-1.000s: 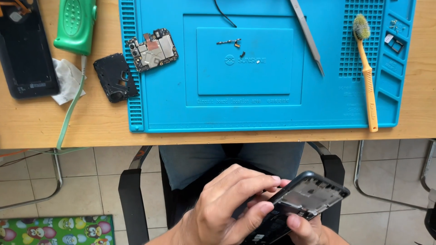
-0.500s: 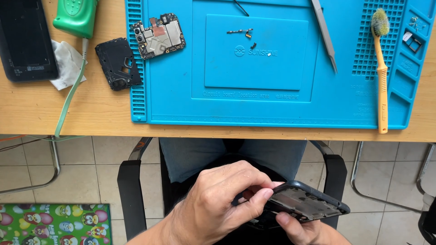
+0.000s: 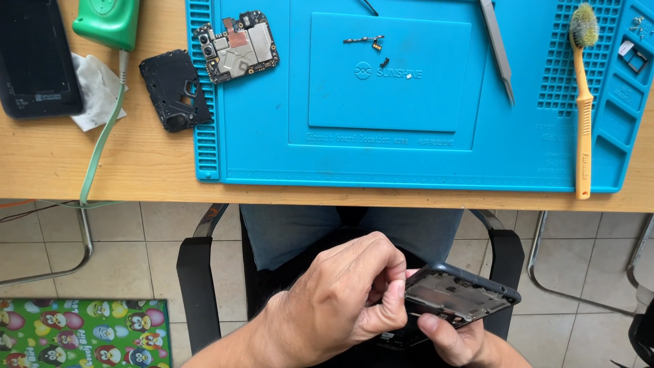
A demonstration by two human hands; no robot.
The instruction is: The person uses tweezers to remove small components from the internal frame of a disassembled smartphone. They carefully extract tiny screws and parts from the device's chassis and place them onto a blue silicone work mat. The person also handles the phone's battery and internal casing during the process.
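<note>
Low over my lap I hold a dark opened phone frame (image 3: 463, 296), tilted with its inner side up. My right hand (image 3: 456, 341) supports it from below, thumb pressed on its near edge. My left hand (image 3: 340, 300) lies over the frame's left end, fingers curled and pinching at that edge. What the fingertips grip there is hidden. On the desk above lies a blue work mat (image 3: 477, 157) with a bare circuit board (image 3: 237, 45) at its top left corner and small loose parts (image 3: 364, 41) near the middle.
Metal tweezers (image 3: 497, 48) and an orange-handled brush (image 3: 583, 102) lie on the mat. A black plastic cover (image 3: 176, 90), white tissue (image 3: 95, 88), green device (image 3: 107, 20) and black screen panel (image 3: 34, 58) sit on the left. Chair armrests (image 3: 197, 286) flank my lap.
My left fingers have curled tighter over the frame's left end. The frame has tilted flatter and sits a little further right. The view of the desk has shifted slightly.
</note>
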